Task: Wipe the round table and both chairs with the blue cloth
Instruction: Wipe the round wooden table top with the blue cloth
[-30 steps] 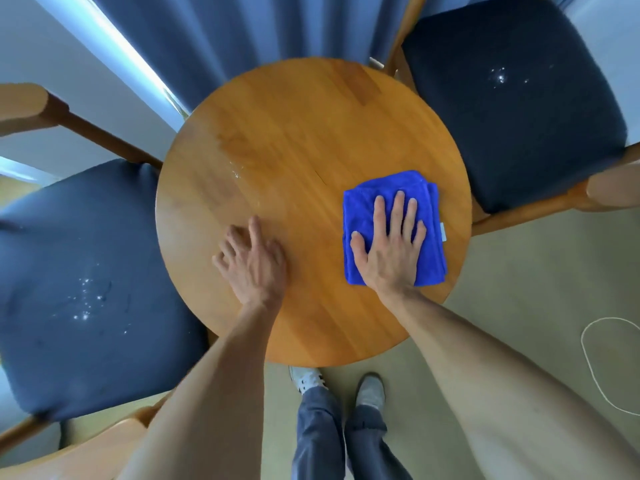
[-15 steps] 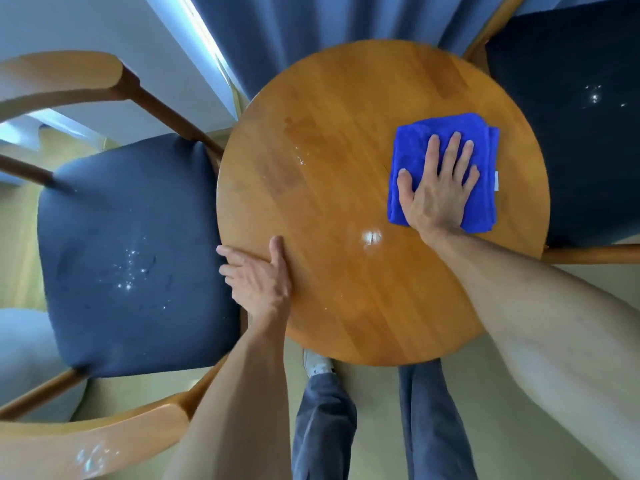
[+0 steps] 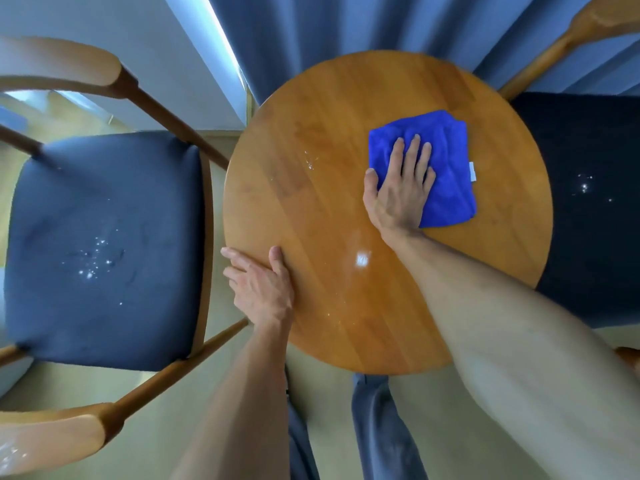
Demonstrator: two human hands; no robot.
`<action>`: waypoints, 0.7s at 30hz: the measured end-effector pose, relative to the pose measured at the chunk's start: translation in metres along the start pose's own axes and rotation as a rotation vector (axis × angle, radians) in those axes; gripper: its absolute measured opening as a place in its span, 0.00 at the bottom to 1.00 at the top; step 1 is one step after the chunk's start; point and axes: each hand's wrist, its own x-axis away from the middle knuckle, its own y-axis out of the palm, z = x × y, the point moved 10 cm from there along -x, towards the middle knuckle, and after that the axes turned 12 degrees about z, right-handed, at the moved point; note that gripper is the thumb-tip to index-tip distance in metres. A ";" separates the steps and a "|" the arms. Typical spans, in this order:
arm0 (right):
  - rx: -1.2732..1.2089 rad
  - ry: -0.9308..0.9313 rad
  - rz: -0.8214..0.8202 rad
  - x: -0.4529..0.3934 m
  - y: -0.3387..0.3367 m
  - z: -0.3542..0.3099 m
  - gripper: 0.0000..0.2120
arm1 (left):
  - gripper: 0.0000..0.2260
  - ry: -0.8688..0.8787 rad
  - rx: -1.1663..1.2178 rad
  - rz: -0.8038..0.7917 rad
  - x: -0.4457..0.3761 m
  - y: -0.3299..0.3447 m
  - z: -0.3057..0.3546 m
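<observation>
The round wooden table (image 3: 329, 209) fills the middle of the view, with small wet specks near its centre. A folded blue cloth (image 3: 446, 174) lies on its right half, and my right hand (image 3: 401, 188) presses flat on it with straight fingers. My left hand (image 3: 259, 289) holds the table's left rim, thumb on top and fingers over the edge. The left chair (image 3: 104, 244) has a dark blue seat with white specks. The right chair (image 3: 588, 202) has a near-black seat with a few specks.
Blue curtains (image 3: 329, 32) hang behind the table, beside a white wall. The left chair's curved wooden armrests (image 3: 62, 67) reach out at the top left and bottom left. My legs (image 3: 377, 431) stand on the pale floor below the table.
My right hand has slid the cloth further from me across the right half, now a little leftward. My left hand went from the tabletop to the left rim and stays there.
</observation>
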 end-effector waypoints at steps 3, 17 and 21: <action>-0.032 -0.049 0.018 -0.005 0.000 -0.030 0.33 | 0.38 0.009 0.011 0.002 0.003 -0.002 0.002; -0.057 -0.244 -0.035 -0.010 0.023 -0.122 0.29 | 0.13 -0.208 0.482 0.129 -0.023 -0.003 -0.032; -0.068 -0.313 -0.108 0.029 0.024 -0.143 0.29 | 0.11 -0.263 0.566 0.075 -0.032 0.002 -0.043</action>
